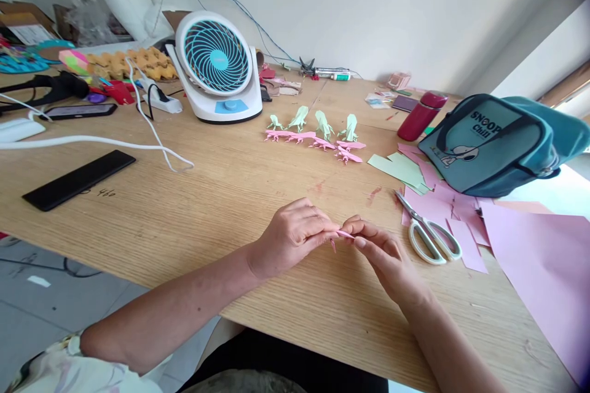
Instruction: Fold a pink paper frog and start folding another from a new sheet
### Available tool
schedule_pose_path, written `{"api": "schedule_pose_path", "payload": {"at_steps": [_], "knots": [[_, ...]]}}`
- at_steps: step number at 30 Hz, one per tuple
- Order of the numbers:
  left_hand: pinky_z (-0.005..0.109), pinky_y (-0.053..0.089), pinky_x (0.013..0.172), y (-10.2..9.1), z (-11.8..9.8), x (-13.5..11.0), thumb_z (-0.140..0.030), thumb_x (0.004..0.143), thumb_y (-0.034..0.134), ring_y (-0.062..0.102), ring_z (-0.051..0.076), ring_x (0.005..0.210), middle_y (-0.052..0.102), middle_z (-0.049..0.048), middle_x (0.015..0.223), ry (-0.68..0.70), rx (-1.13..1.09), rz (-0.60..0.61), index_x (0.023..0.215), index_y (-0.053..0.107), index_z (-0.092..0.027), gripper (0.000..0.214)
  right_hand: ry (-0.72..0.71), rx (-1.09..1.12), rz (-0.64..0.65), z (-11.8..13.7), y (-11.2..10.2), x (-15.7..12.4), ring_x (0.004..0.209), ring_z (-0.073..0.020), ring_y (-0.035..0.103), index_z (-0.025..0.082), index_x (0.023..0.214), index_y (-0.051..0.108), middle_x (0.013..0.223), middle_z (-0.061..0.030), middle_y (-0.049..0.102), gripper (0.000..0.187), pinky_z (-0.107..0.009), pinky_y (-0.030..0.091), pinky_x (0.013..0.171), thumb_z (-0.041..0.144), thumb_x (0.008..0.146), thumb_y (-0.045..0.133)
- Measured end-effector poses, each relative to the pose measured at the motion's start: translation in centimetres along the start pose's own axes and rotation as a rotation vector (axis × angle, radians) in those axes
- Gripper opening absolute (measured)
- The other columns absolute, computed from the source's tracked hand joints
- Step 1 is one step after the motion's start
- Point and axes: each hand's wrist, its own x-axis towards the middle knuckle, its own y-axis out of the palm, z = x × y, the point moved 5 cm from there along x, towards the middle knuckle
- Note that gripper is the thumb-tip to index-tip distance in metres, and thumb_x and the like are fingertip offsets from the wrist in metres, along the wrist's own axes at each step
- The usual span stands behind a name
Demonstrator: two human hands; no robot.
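Pinching a small pink folded paper piece (345, 234) between left hand (295, 233) and right hand (382, 253), fingertips of both closed on it, held together just above the wooden table (207, 196) near its front edge. Just right of the hands, white-handled scissors (431, 234) lying on pink paper scraps (465, 239). Farther back, rows of green and pink folded figures (318, 132) beside a desk fan (216, 67).

Fan (216, 67), scissors (428, 230), blue bag (493, 144) — on the table (184, 209).
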Motion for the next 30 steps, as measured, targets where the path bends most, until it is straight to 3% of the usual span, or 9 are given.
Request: {"api": "schedule_pose_path", "payload": {"at_steps": [6,11,17,30], "knots": [[0.027,0.047,0.073,0.4,-0.3,-0.2,-0.018,0.092,0.061,0.058,0.013,0.073,0.074,0.0033,0.084,0.044,0.059,0.077,0.094,0.071,-0.016,0.011,0.088,0.016,-0.073,-0.5,0.2,0.4,0.072,-0.0164,0.051,0.020,0.077,0.063,0.074,-0.0011,0.059,0.027,-0.029,0.040,0.067,0.045,0.083,0.070],[0.027,0.046,0.074,0.6,-0.2,-0.1,-0.018,0.092,0.061,0.059,0.013,0.073,0.074,0.0027,0.083,0.023,0.017,0.102,0.093,0.071,-0.017,0.010,0.186,0.038,-0.080,-0.8,0.0,0.2,0.065,-0.0142,0.044,0.020,0.074,0.063,0.067,0.0005,0.056,0.033,-0.027,0.033,0.059,0.050,0.075,0.076],[0.025,0.048,0.078,1.0,0.0,0.1,-0.016,0.091,0.062,0.068,0.013,0.079,0.076,0.0039,0.088,-0.052,-0.133,0.111,0.093,0.071,-0.016,0.009,0.288,0.082,-0.032,-1.0,-0.1,-0.2,0.057,-0.0104,0.032,0.018,0.075,0.064,0.061,0.0044,0.047,0.036,-0.026,0.023,0.055,0.052,0.075,0.076],[0.023,0.051,0.072,1.4,0.3,-0.1,-0.019,0.091,0.062,0.065,0.013,0.074,0.071,0.0038,0.077,-0.176,-0.269,0.128,0.086,0.072,-0.016,0.011,0.291,0.077,0.008,-1.0,-0.1,0.0,0.063,-0.0123,0.042,0.018,0.076,0.066,0.067,0.0008,0.055,0.036,-0.026,0.032,0.059,0.053,0.075,0.074]]}}
